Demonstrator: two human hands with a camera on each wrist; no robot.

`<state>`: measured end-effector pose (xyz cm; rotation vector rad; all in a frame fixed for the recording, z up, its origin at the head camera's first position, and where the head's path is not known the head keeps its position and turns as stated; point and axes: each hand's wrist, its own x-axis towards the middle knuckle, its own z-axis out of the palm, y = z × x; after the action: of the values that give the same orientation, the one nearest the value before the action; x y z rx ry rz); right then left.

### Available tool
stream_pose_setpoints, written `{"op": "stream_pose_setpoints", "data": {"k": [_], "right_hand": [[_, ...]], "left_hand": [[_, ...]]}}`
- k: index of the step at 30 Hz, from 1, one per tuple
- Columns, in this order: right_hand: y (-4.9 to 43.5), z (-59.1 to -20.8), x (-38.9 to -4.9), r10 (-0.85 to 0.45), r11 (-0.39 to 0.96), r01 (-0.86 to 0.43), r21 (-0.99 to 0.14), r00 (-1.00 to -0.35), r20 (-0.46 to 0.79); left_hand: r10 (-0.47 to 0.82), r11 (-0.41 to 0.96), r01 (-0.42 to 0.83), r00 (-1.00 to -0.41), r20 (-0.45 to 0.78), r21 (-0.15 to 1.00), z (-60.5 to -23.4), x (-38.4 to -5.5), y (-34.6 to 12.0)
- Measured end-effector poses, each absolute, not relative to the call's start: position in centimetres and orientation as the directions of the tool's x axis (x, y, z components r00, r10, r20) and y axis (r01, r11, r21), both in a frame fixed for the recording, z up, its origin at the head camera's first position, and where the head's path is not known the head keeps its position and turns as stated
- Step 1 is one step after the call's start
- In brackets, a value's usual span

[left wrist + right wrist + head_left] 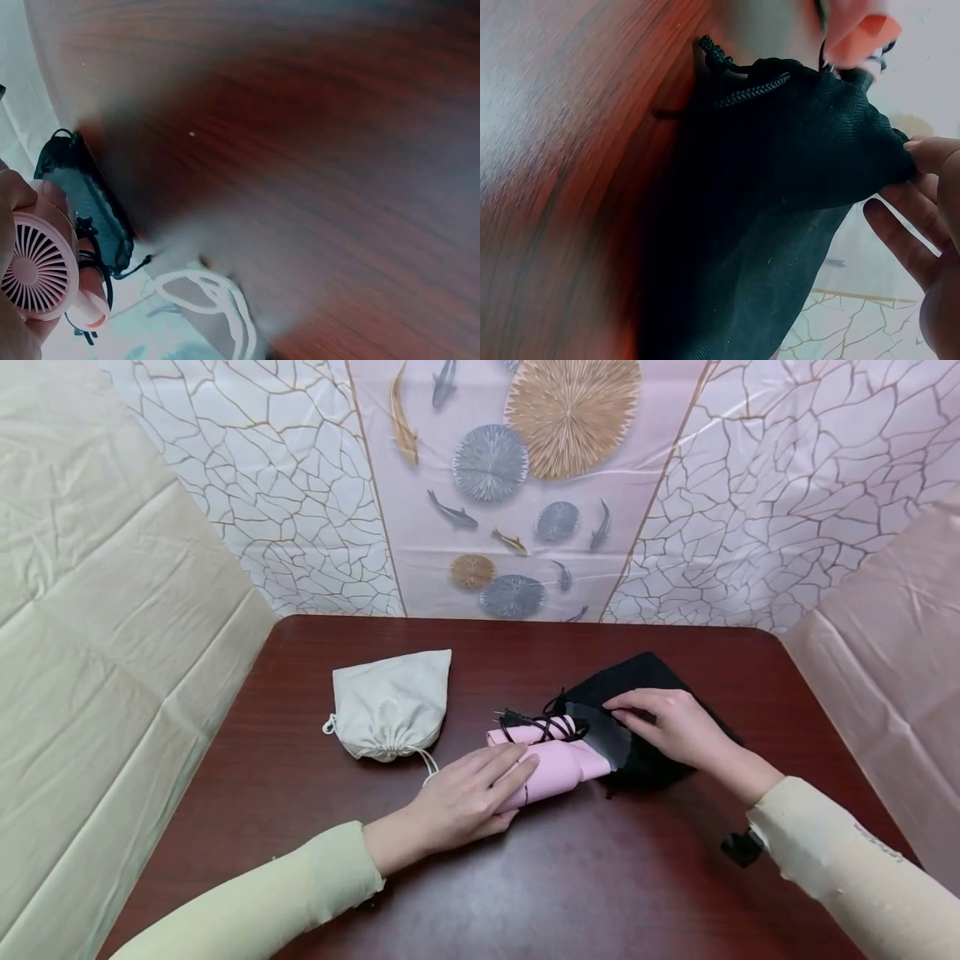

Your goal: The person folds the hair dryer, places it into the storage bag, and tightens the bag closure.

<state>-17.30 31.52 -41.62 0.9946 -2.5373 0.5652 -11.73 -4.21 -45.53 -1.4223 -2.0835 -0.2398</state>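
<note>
A pink folding hair dryer (553, 768), its black cord (551, 727) wound round the folded handle, lies slantwise at the middle of the table. My left hand (465, 797) grips its rear body; the left wrist view shows the round slotted vent (26, 268) close to the palm. The nozzle end is at the mouth of a black drawstring bag (641, 678), against the grey inside. With thumb and fingers my right hand (675, 727) pinches the rim of that bag and lifts it. In the right wrist view the bag's braided drawstring (754, 91) hangs at the opening.
A cream drawstring bag (393, 702) lies on the left of the dark wooden table (480, 893), its white cord (244, 322) reaching near my left hand. Patterned cloth (495, 568) hangs behind the table, and plain cloth walls stand at both sides.
</note>
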Motion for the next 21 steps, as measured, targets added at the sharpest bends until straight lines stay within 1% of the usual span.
{"op": "stream_pose_setpoints", "data": {"k": [3, 10, 21], "right_hand": [[31.1, -41.4, -17.1, -0.558, 0.667, -0.706, -0.239, -0.686, 0.468], [30.5, -41.0, -16.8, -0.570, 0.636, -0.735, -0.234, -0.652, 0.501], [30.7, -40.8, -16.1, -0.585, 0.646, -0.732, -0.217, -0.657, 0.475]], "left_hand": [[0.786, 0.398, 0.900, -0.236, 0.571, -0.176, -45.7, -11.9, -3.3], [0.795, 0.383, 0.895, -0.194, 0.575, -0.228, -45.9, -12.3, -1.9], [0.789, 0.427, 0.858, -0.200, 0.581, -0.285, -46.0, -13.4, -1.7]]}}
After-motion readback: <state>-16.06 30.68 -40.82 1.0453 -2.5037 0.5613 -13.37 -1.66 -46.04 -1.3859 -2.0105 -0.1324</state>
